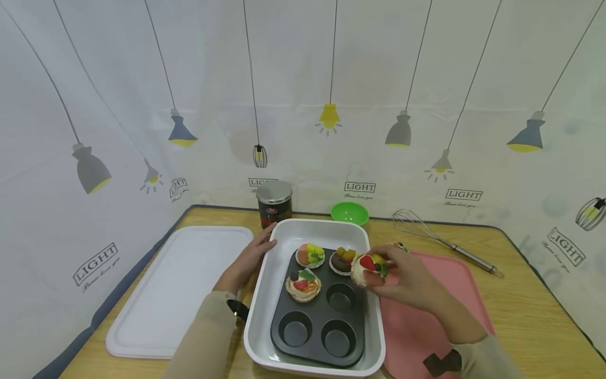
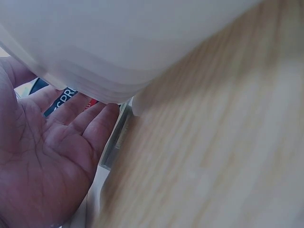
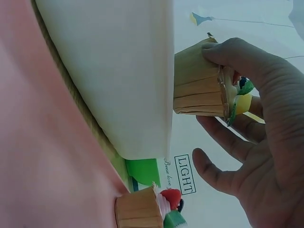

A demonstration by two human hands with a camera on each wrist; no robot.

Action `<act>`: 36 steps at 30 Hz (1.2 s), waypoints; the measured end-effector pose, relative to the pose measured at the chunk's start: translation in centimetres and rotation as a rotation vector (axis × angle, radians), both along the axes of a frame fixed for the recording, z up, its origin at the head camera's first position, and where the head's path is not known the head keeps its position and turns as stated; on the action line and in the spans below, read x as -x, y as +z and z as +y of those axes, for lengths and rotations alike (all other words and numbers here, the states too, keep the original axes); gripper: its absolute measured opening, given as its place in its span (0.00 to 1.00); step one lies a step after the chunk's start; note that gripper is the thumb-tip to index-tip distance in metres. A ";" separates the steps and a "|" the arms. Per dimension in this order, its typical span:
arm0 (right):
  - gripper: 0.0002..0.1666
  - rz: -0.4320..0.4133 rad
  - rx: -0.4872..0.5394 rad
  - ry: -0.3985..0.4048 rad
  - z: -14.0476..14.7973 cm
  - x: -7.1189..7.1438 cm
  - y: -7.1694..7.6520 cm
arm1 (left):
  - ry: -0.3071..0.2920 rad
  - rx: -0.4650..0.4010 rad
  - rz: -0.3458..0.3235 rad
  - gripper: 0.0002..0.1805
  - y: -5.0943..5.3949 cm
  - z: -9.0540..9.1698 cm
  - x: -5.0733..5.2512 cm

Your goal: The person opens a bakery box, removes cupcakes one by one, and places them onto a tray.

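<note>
As the right hand [image 1: 407, 279] pinches a fruit-topped cupcake [image 1: 366, 271] between thumb and fingers over the right side of the white tray [image 1: 259, 310], right of centre in the head view, the left hand [image 1: 247, 263] has fingers extended at its left wall. Three other cupcakes [image 1: 303, 287] sit in the dark muffin tin [image 1: 316, 309], lower centre.

Muffin pan [image 1: 316, 310]: dark metal look, low sheen. White tray [image 1: 258, 316]: smooth, glossy; plastic or enamel, can't tell. Held cupcake wrapper [image 3: 199, 85]: pleated matt paper. Whisk [image 1: 466, 253]: shiny metal. Green bowl [image 1: 350, 213]: glossy plastic look. Table [image 1: 530, 300]: wood grain. Backdrop [image 1: 293, 79]: creased, cloth-like.
</note>
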State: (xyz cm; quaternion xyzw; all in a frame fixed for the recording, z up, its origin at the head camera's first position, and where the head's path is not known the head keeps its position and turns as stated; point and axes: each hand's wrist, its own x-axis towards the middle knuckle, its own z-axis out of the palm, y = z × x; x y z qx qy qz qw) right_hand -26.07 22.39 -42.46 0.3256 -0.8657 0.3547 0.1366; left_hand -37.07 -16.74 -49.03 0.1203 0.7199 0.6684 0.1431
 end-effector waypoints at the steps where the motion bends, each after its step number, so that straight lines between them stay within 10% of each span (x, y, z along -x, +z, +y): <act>1: 0.40 -0.004 0.001 -0.009 0.2 0.0 0.0 | 0.000 -0.005 -0.002 0.34 0.0 0.0 0.0; 36: 0.38 0.009 0.044 -0.352 9.3 1.2 -1.3 | -0.016 -0.006 0.001 0.35 -0.1 0.0 0.0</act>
